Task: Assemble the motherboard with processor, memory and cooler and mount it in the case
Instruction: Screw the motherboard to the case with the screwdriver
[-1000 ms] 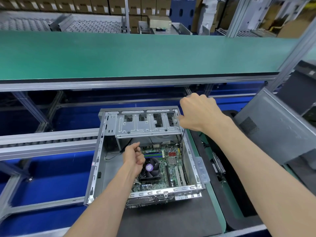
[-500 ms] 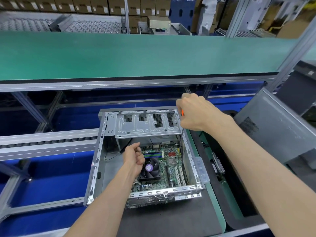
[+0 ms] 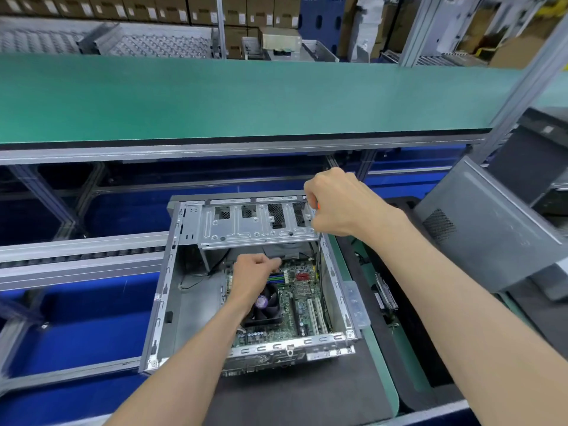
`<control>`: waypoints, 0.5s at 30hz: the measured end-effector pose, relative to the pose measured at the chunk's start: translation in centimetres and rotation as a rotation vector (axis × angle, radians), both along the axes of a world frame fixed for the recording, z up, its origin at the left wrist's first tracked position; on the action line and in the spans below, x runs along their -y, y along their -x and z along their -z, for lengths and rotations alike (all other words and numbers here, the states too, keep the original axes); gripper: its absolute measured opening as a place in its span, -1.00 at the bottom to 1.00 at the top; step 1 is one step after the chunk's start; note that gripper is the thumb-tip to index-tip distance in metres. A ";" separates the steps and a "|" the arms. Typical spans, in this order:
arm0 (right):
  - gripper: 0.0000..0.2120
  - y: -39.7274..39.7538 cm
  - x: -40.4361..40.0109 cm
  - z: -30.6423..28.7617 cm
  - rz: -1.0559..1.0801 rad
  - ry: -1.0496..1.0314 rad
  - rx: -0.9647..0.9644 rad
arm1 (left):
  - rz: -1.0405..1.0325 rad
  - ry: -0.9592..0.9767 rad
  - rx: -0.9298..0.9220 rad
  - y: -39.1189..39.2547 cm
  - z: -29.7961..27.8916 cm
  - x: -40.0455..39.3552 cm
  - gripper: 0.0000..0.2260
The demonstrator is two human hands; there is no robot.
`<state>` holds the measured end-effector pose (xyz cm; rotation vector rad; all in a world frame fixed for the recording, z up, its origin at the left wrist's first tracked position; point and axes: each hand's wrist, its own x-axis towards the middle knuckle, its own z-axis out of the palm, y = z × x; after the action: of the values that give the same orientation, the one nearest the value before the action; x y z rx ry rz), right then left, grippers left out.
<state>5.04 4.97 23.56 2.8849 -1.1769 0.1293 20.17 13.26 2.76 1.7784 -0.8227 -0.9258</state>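
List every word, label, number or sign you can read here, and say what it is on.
No text can be read anywhere in this view.
White labels on the cardboard boxes at the back: too small and blurred.
Round purple sticker on the cooler fan: blurred, no letters legible.
Printing on the motherboard: too fine to read.
Small label on the dark case at right: unreadable.

Green-edged table [image 3: 381, 358] with dark grey foam mat [image 3: 307, 398]
Open grey metal computer case [image 3: 172, 302] sits on the mat.
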 end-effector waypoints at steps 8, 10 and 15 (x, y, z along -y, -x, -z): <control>-0.85 -0.1 0.1 0.1 0.048 -0.027 0.028 | 0.637 -0.284 0.878 4.2 -0.6 5.4 -0.79; -0.85 -0.1 0.1 0.1 0.056 -0.036 0.031 | 0.680 -0.335 0.897 4.6 0.0 6.1 -0.75; -0.88 0.9 0.5 0.1 0.088 -0.051 0.057 | 0.664 -0.336 0.827 5.1 1.6 7.1 -0.74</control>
<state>4.18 4.45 23.47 2.8852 -1.3332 0.1832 15.03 6.21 1.20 2.2577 -1.9618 -0.7302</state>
